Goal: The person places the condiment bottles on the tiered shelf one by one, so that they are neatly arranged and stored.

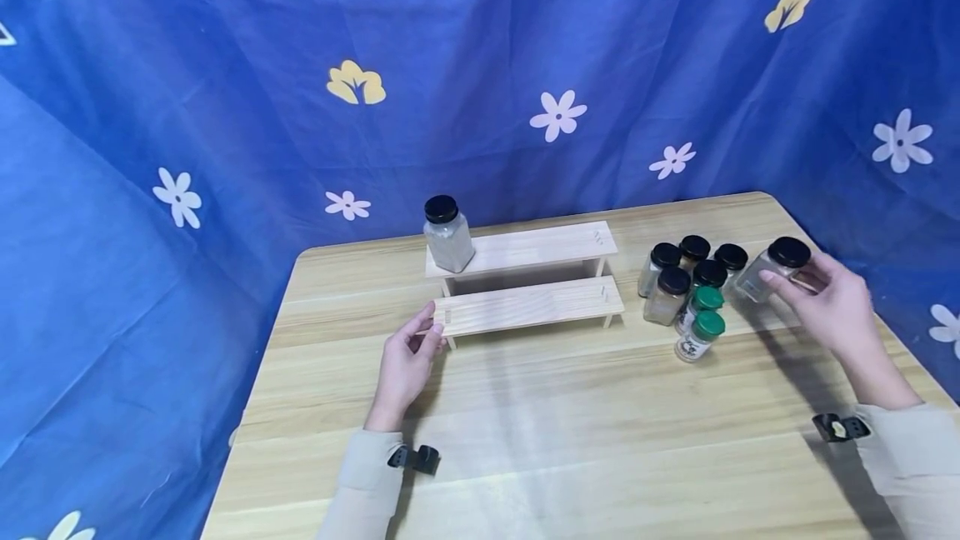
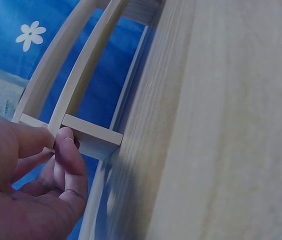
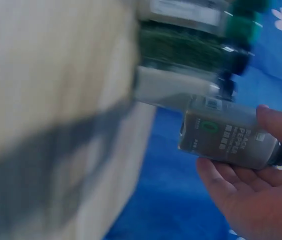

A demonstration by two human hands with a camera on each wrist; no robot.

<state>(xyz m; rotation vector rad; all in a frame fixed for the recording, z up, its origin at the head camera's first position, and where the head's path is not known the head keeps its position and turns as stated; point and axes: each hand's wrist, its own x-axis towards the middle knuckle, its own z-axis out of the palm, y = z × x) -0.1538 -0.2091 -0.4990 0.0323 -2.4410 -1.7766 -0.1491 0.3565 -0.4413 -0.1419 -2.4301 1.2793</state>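
With thumb and fingers, my left hand (image 1: 406, 363) pinches the left end of the lower step of a two-tier wooden rack (image 1: 532, 307). The left wrist view shows the fingertips (image 2: 67, 137) against the edge of the board. On the right, my right hand (image 1: 836, 302) grips a black-capped spice jar (image 1: 759, 275), tilted and raised above the table. Its label reads black pepper in the right wrist view, where the jar (image 3: 228, 132) lies between thumb and fingers. Another black-capped jar (image 1: 450, 242) stands on the left end of the upper step.
Several black-capped jars (image 1: 664, 298) and two green-capped bottles (image 1: 693, 340) stand clustered to the right of the rack, close to my right hand. They stand on a light wooden table (image 1: 540, 432). A blue flower-patterned cloth (image 1: 465, 65) hangs behind and beside it.
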